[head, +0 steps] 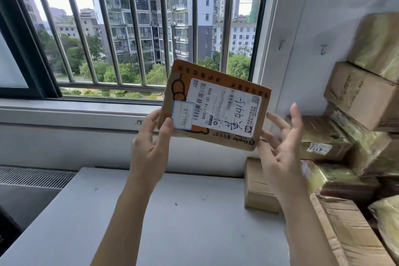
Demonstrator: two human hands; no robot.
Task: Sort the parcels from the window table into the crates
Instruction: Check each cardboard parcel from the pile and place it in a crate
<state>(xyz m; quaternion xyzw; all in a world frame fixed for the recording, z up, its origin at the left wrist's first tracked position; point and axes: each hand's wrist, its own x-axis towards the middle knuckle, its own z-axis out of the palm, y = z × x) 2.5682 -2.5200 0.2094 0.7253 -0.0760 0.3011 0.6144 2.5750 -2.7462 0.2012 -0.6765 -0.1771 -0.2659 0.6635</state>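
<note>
Above the tabletop's [151, 211] far edge, before the window [140, 28], a flat parcel [216, 106] hangs tilted, label facing the camera. Left hand [149, 149] pinches its lower left corner — thumb on the face. Right hand [280, 147] sits at its right edge, fingers spread and straight, gripping nothing. Boxes [356, 119] crowd the right edge.

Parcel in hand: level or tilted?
Tilted. The labelled parcel is held up before the window, right side lower, left hand pinching its corner.

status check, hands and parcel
Left hand pinches labelled parcel corner, held up before window. Right hand open at its other edge. Stacked boxes right; nothing blocking.
</note>
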